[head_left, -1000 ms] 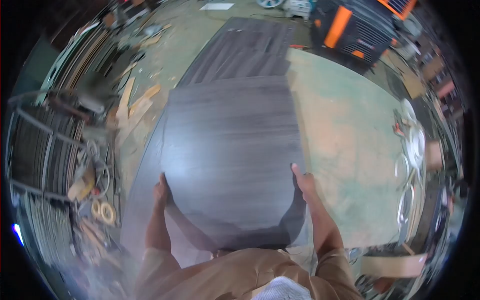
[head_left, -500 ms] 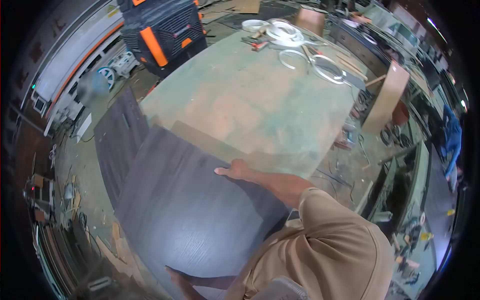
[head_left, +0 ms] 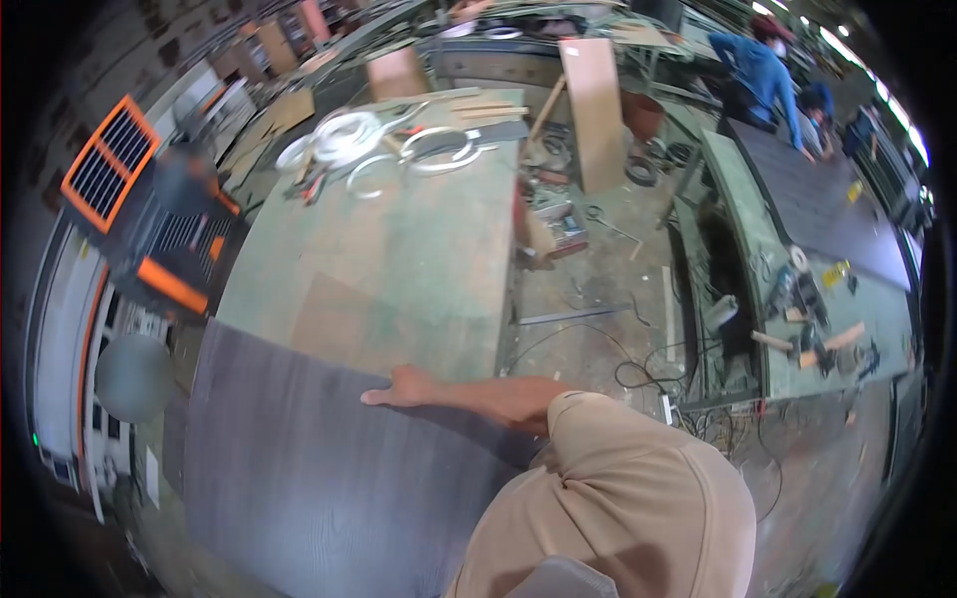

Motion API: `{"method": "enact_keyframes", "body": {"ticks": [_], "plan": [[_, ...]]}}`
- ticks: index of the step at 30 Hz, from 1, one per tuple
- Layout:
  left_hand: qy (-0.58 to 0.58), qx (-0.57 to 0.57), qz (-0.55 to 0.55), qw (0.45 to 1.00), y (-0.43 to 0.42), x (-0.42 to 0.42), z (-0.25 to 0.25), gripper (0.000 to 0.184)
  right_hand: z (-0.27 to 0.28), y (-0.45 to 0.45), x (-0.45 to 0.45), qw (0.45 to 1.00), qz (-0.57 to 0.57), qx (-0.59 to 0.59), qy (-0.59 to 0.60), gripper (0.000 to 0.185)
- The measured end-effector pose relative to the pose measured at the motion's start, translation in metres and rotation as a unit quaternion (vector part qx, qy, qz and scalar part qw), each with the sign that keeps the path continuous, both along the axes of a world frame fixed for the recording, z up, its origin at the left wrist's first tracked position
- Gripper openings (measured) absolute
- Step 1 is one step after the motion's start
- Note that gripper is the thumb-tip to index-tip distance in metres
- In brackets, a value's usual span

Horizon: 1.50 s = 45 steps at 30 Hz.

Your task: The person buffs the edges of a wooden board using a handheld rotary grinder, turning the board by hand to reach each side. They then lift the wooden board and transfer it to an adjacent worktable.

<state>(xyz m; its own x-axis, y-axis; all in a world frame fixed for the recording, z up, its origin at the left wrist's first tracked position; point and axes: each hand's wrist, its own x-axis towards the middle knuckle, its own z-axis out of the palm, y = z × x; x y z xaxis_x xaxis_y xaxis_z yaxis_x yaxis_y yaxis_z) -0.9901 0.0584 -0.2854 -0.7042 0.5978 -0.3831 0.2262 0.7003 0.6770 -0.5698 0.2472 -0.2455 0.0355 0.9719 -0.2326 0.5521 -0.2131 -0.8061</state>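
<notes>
A large dark wood-grain panel (head_left: 319, 448) fills the lower left of the view, tilted, with its upper edge against the worktable (head_left: 419, 259). My right hand (head_left: 407, 387) is closed on that upper edge. Its thumb lies on the panel's face, while the other fingers go behind the edge and are hidden. My left hand is out of view.
White edging coils (head_left: 349, 138) and thin wood strips (head_left: 488, 110) lie at the table's far end. A black-and-orange machine (head_left: 169, 249) stands left. Cables (head_left: 648, 374) cross the floor at right. People in blue (head_left: 768, 75) work beside another dark panel (head_left: 827, 199).
My view has swung right, bringing the people and right-hand bench further in. My left hand, earlier at the panel's lower edge, has left the view. My right hand keeps its hold.
</notes>
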Motion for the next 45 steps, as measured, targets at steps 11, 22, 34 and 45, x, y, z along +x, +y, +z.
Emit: {"method": "enact_keyframes", "body": {"ticks": [11,22,34,45], "plan": [[0.115,0.084,-0.154,0.978,0.085,0.164,0.079,0.072,0.051,-0.076,0.243,0.991,-0.116,0.017,0.071,0.100],[0.157,0.178,-0.287,0.928,0.177,0.342,0.119,0.065,0.061,-0.165,0.436,0.924,-0.363,0.096,0.072,0.100],[0.018,0.338,-0.453,0.825,0.260,0.606,0.135,0.067,0.043,-0.217,0.624,0.838,-0.539,0.068,0.051,0.104],[-0.233,0.129,-0.537,0.800,0.449,0.882,0.090,0.073,0.068,-0.230,0.763,0.731,-0.680,0.015,0.062,0.105]]}}
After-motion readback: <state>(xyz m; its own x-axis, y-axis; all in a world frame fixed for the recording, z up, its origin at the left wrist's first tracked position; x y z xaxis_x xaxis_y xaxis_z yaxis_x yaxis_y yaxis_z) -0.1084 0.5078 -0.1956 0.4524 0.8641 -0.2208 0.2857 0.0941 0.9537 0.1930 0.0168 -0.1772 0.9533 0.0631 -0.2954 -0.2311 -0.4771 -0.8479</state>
